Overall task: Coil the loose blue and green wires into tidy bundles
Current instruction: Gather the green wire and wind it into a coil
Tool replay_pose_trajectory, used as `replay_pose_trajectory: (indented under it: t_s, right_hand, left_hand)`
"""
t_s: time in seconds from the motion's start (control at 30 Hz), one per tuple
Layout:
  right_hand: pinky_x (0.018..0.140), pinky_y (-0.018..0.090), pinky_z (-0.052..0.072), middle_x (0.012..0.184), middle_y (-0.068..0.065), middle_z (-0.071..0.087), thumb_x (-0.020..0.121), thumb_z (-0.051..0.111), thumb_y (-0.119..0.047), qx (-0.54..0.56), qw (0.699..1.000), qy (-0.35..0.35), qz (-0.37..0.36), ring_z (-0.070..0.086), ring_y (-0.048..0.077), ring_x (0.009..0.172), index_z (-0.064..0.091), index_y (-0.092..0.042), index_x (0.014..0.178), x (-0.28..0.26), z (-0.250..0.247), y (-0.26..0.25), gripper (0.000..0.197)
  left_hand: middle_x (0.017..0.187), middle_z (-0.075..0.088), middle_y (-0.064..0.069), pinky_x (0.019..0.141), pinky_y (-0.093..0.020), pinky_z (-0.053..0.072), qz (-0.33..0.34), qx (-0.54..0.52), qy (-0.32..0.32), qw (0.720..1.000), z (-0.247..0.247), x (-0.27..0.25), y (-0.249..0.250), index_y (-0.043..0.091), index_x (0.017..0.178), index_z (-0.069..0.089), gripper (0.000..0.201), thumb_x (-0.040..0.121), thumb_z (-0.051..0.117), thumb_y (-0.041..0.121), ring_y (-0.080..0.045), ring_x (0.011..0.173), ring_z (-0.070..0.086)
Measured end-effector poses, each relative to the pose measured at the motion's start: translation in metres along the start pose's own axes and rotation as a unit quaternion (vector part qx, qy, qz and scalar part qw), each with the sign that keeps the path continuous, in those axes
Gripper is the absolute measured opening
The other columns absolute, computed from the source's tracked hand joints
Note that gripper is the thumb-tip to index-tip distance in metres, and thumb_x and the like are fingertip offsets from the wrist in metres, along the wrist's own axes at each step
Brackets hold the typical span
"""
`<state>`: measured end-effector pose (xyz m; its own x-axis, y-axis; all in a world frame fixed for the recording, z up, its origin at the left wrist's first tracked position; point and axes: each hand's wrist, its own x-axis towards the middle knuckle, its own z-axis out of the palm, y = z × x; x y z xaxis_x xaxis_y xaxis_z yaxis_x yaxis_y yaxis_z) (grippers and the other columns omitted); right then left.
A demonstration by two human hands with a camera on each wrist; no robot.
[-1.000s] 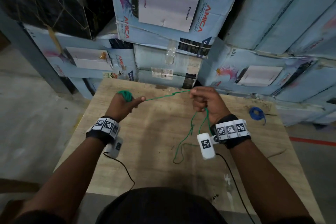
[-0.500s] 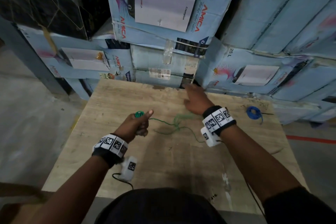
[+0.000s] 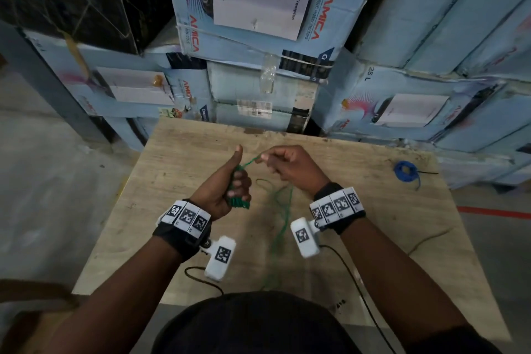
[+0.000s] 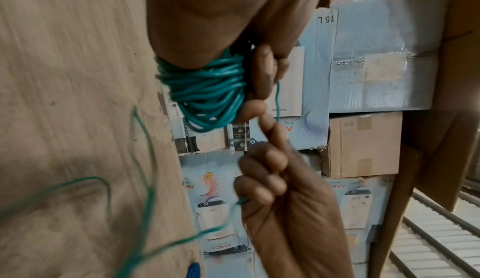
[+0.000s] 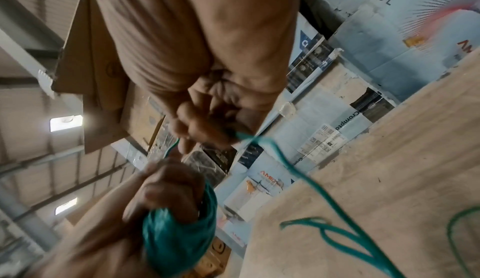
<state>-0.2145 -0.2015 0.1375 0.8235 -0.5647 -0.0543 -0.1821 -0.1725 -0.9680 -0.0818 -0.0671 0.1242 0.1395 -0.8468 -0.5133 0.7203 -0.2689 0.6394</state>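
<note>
My left hand point(image 3: 234, 184) is curled round a thick coil of green wire point(image 3: 238, 200), thumb sticking up; the coil point(image 4: 207, 91) wraps the fingers in the left wrist view. My right hand point(image 3: 283, 164) pinches the same green wire point(image 3: 249, 162) just right of the coil, a short taut stretch between the hands. The loose green tail point(image 3: 280, 210) hangs from the right hand and trails in loops over the wooden table point(image 3: 373, 238). In the right wrist view the coil point(image 5: 179, 235) sits below the pinching right hand point(image 5: 207, 126). A coiled blue wire point(image 3: 405, 171) lies at the table's far right.
Stacked blue cardboard boxes point(image 3: 258, 23) stand right behind the table's far edge. Black cables point(image 3: 353, 276) run from the wrist cameras across the near part of the table. Concrete floor lies to the left, a red floor line point(image 3: 494, 213) to the right.
Both hands came back together above the table's middle. The right hand, stretched toward the far edge half a second ago, now pinches the wire close to the left hand's coil.
</note>
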Motion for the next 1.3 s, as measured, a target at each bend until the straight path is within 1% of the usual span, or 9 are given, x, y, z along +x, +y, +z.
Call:
replay_pose_trajectory:
  t_s: [0.13,0.27,0.57,0.7,0.8,0.87,0.97,1.17,1.3]
  right_hand:
    - [0.065,0.02,0.043,0.059,-0.004,0.058,0.098,0.062,-0.013,-0.045,0.997,0.014,-0.062,0.051,0.002,0.057,0.074,-0.02,0.082,0.016,0.008,0.001,0.021]
    - [0.057,0.019,0.039,0.058,-0.002,0.053,0.099,0.058,-0.014,-0.04,0.998,0.027,-0.036,0.046,-0.002,0.052,0.07,-0.011,0.079,0.013,0.027,0.014,0.023]
    - [0.069,0.013,0.042,0.079,-0.004,0.071,0.101,0.056,-0.018,-0.213,0.973,-0.011,-0.093,0.056,-0.005,0.065,0.069,-0.01,0.075,-0.017,0.048,0.009,0.03]
    - [0.07,0.026,0.051,0.078,0.001,0.073,0.1,0.055,-0.02,-0.258,0.958,-0.003,-0.122,0.065,0.003,0.07,0.069,-0.007,0.076,-0.019,0.029,-0.006,0.031]
    - [0.069,0.03,0.051,0.078,0.002,0.072,0.099,0.057,-0.022,-0.277,0.952,-0.011,-0.132,0.066,0.014,0.071,0.07,-0.009,0.08,-0.025,0.011,-0.018,0.026]
    - [0.065,0.028,0.05,0.076,-0.003,0.071,0.096,0.062,-0.025,-0.299,0.944,-0.017,-0.14,0.064,0.01,0.068,0.071,-0.013,0.084,-0.027,0.0,-0.026,0.019]
    - [0.061,0.026,0.047,0.068,-0.017,0.061,0.09,0.067,-0.029,-0.325,0.935,-0.029,-0.138,0.056,-0.001,0.063,0.072,-0.021,0.086,-0.024,-0.016,-0.034,0.011]
    - [0.061,0.012,0.04,0.065,-0.019,0.065,0.089,0.074,-0.022,-0.232,0.964,-0.032,-0.128,0.059,-0.001,0.063,0.076,-0.014,0.087,-0.013,-0.029,-0.037,0.009]
    - [0.065,0.023,0.048,0.07,-0.004,0.068,0.095,0.067,-0.019,-0.139,0.982,-0.016,-0.124,0.062,0.006,0.064,0.075,-0.017,0.091,-0.006,-0.009,-0.02,0.01]
  left_hand:
    - [0.047,0.028,0.007,0.043,-0.025,0.039,-0.055,-0.117,-0.215,0.968,0.006,0.002,0.002,0.02,0.051,0.042,0.055,0.088,0.064,0.055,-0.008,0.034,0.022]
    - [0.052,0.032,0.006,0.053,-0.025,0.04,-0.016,-0.266,-0.288,0.92,0.002,0.005,0.021,0.017,0.057,0.05,0.055,0.101,0.044,0.05,-0.008,0.039,0.025]
    - [0.075,0.055,0.001,0.091,-0.035,0.047,0.238,-0.317,-0.046,0.917,-0.015,0.028,0.037,0.012,0.083,0.058,0.029,0.104,0.04,0.018,-0.013,0.068,0.059]
    - [0.074,0.059,0.002,0.074,-0.031,0.045,0.327,-0.069,0.074,0.939,-0.012,0.036,0.034,0.015,0.085,0.059,0.021,0.101,0.047,0.016,-0.015,0.071,0.057]
    - [0.07,0.059,-0.004,0.061,-0.028,0.038,0.373,0.26,0.129,0.881,-0.015,0.031,0.036,0.013,0.077,0.064,0.03,0.102,0.049,0.022,-0.009,0.061,0.051]
    - [0.071,0.061,-0.004,0.06,-0.022,0.038,0.346,0.412,0.088,0.838,-0.011,0.021,0.034,0.007,0.082,0.065,0.031,0.104,0.047,0.019,0.0,0.057,0.052]
    - [0.068,0.063,-0.002,0.061,-0.019,0.043,0.232,0.475,-0.019,0.849,-0.002,0.005,0.021,0.008,0.081,0.067,0.04,0.105,0.043,0.028,-0.007,0.059,0.057]
    - [0.053,0.037,-0.002,0.054,-0.029,0.04,0.079,0.278,-0.163,0.943,0.008,-0.004,0.006,0.019,0.06,0.05,0.038,0.087,0.066,0.039,-0.015,0.043,0.031]
    - [0.045,0.025,0.004,0.044,-0.024,0.035,-0.016,0.058,-0.257,0.964,0.008,-0.002,0.009,0.019,0.05,0.042,0.051,0.088,0.069,0.039,-0.01,0.034,0.017]
